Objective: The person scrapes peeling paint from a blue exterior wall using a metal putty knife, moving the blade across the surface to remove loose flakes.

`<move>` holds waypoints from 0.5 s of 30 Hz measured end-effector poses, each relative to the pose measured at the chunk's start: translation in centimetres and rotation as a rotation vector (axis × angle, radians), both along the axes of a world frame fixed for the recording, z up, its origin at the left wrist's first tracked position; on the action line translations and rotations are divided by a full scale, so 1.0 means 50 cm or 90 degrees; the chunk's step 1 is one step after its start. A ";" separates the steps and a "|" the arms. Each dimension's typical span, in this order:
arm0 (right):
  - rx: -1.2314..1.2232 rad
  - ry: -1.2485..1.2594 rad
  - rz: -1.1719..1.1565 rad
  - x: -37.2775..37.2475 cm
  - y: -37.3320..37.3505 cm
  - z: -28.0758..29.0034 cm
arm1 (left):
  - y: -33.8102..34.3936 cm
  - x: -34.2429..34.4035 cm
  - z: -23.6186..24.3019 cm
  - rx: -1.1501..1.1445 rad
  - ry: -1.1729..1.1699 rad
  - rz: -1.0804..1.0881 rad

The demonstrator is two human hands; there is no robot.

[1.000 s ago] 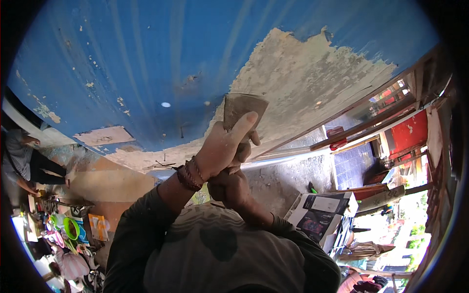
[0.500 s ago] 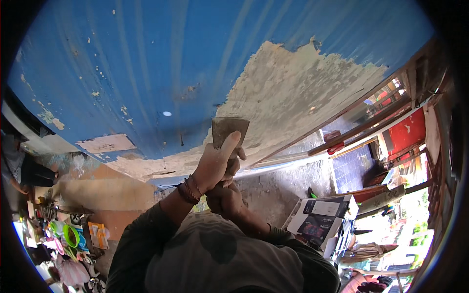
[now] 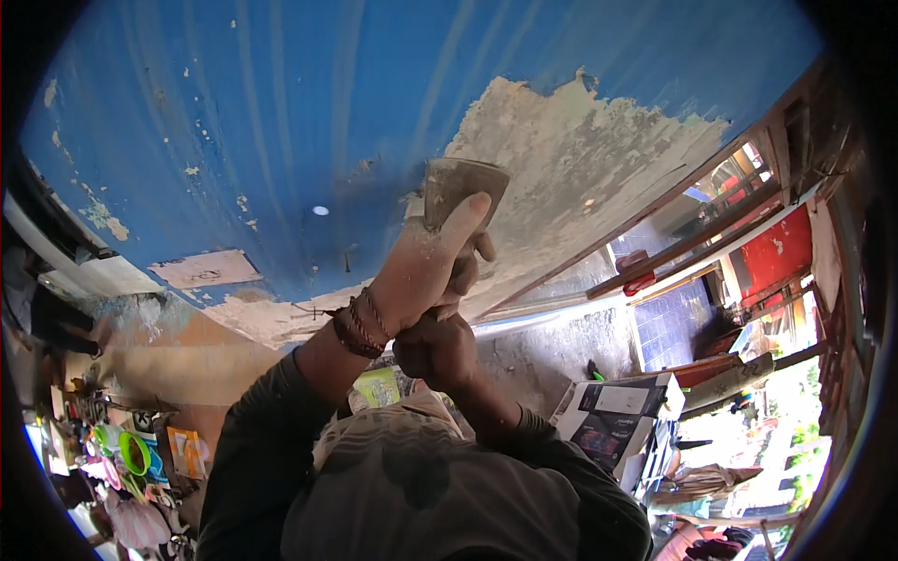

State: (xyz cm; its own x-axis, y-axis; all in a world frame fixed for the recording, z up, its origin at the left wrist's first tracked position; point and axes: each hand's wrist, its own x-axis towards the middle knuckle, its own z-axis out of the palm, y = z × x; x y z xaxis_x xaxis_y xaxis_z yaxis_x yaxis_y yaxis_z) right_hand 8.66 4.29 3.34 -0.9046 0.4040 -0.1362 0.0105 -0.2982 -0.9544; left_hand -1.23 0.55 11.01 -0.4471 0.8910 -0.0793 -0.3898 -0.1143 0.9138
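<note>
One scraper (image 3: 456, 179) sits at the border between the bare patch (image 3: 561, 140) on the right and the blue paint (image 3: 318, 112) on the left; whether its edge touches, we cannot tell. Our left hand (image 3: 423, 266) wraps it just behind the blade (image 3: 444, 191), thumb laid along the metal, and our right hand (image 3: 438, 351) is folded tight just nearer, apparently around the handle, which we cannot see. We judge the scraping only part done: the ragged bare patch shows a pale, mottled layer, while blue covers the far side and most of the left. The scraper's blade looks broad, flat and dull brown-grey, with rounded corners and worn-looking smears.
</note>
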 end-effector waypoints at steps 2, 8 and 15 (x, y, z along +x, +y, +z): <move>-0.147 -0.035 0.010 0.013 0.004 -0.024 | -0.004 0.009 -0.015 -0.027 -0.028 0.005; -0.196 -0.074 0.019 0.020 -0.009 -0.031 | 0.002 0.022 -0.052 -0.014 -0.051 0.086; -0.188 -0.106 0.010 0.024 -0.022 -0.037 | -0.008 0.019 -0.058 -0.039 -0.088 0.028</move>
State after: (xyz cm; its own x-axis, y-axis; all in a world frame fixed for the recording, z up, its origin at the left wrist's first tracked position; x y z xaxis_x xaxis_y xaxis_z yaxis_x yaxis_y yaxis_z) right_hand 9.86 3.17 1.47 -0.8658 0.3110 -0.3921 0.1666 -0.5597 -0.8118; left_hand -0.25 0.17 8.09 -0.4661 0.8627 -0.1963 -0.5087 -0.0798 0.8572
